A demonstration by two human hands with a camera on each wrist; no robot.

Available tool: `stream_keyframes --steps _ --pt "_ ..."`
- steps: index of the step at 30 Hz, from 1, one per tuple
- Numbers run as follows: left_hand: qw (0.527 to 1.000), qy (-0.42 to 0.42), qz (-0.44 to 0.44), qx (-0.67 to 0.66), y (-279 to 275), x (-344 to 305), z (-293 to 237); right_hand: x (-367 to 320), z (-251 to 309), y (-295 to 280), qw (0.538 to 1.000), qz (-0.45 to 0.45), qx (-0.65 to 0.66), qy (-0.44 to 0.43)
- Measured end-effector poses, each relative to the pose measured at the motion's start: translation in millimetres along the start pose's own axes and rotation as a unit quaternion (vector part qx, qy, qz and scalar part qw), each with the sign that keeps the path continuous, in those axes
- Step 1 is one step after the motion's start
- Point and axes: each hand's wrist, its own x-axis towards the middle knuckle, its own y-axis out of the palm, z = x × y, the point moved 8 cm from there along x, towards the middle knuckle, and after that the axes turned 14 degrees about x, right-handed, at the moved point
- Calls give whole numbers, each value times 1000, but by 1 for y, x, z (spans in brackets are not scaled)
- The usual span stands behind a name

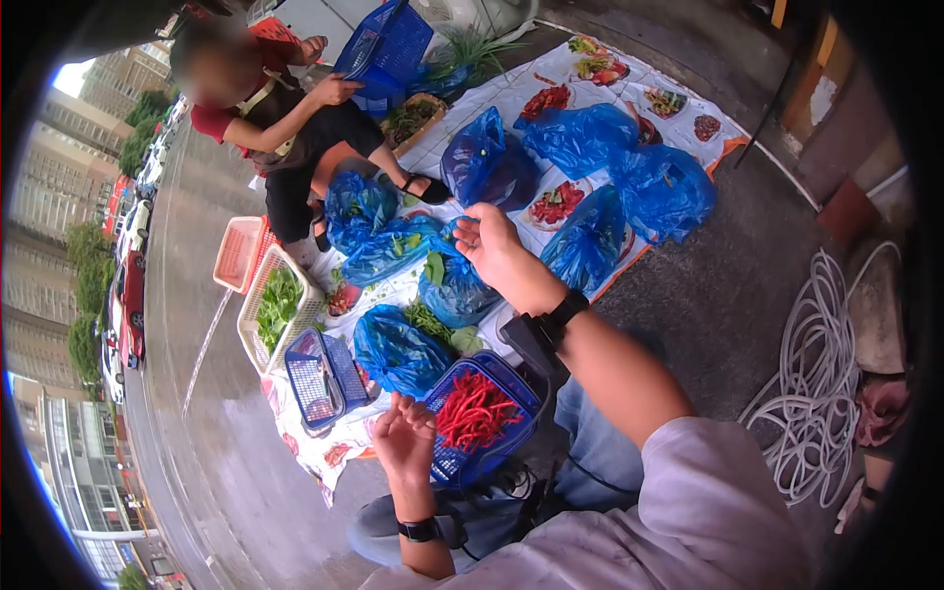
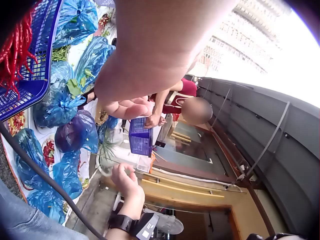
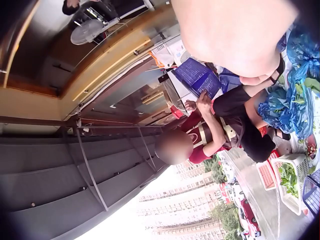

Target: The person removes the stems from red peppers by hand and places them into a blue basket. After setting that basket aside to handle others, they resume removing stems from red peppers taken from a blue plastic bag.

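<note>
My left hand (image 1: 403, 438) is raised beside a blue basket (image 1: 536, 398) of red chili peppers (image 1: 477, 411), its fingers loosely bent with nothing in them. Farther forward, my right hand (image 1: 492, 246) hovers palm up, fingers relaxed and holding nothing. Below and around it lie knotted blue plastic bags (image 1: 457, 290), one with dark contents (image 1: 489, 167). In the left wrist view the right hand (image 2: 127, 182) also appears, loosely curled. A blue plastic bag (image 1: 401, 349) sits between the chili basket and a small blue basket (image 1: 324, 379).
Opposite me a seated person (image 1: 285, 118) holds a blue basket (image 1: 385, 49). A white crate (image 1: 258, 293) of leafy greens (image 1: 279, 307) stands by a red basket (image 1: 239, 254). More bags and vegetables cover the printed sheet (image 1: 678, 84). A coiled white hose (image 1: 811, 383) lies at right.
</note>
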Motion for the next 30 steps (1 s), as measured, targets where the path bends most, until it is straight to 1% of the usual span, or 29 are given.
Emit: stream_keyframes --steps 2,3,5,6,7,8,9,11,12,13,14,15,17,19,21,23,24,25,27,29,30 --pt "997 12 24 66 4 -2 -5 3 16 5 1000 -1 -5 -24" --pt "998 12 25 60 4 -3 -6 2 25 7 999 6 -11 -34" --pt "990 21 -3 136 -2 -8 -12 -6 49 15 995 -3 -54 -82" --pt "989 22 23 147 -11 -5 -15 -17 64 24 990 -2 -88 -110" --pt "990 18 19 141 -12 -11 -20 -25 78 29 983 -4 -123 -138" --pt "985 26 -8 171 -15 -12 -24 -11 93 31 968 9 -185 -171" --pt "979 36 -36 197 -19 -12 -28 -7 105 33 955 -5 -226 -193" --pt "980 48 -40 189 -33 -15 -40 -6 116 44 928 -30 -317 -194" --pt "980 53 -46 189 -36 -17 -47 9 111 54 920 -10 -357 -159" --pt "979 59 -52 189 -38 -19 -53 9 101 65 888 113 -431 -113" --pt "978 59 -50 192 -41 -20 -58 4 91 75 840 239 -482 -78" --pt "977 57 -55 196 -40 -22 -63 31 82 73 880 120 -459 -10" --pt "974 62 -47 214 -44 -21 -72 63 74 79 870 86 -485 -20" --pt "972 68 -56 216 -45 -22 -82 92 72 85 884 107 -454 -16" --pt "971 72 -63 220 -49 -21 -90 143 71 77 902 10 -429 -46" --pt "968 79 -42 235 -50 -19 -96 161 72 75 888 5 -456 -60" --pt "967 80 -34 238 -50 -18 -98 155 74 78 874 19 -477 -87" --pt "970 78 -30 227 -49 -19 -98 138 74 81 872 29 -480 -93" --pt "971 89 -35 220 -52 -20 -99 135 80 83 857 29 -508 -81" --pt "971 107 -50 208 -54 -21 -102 96 88 97 820 69 -562 -89" --pt "968 118 -43 215 -52 -21 -106 75 95 106 803 77 -583 -97"
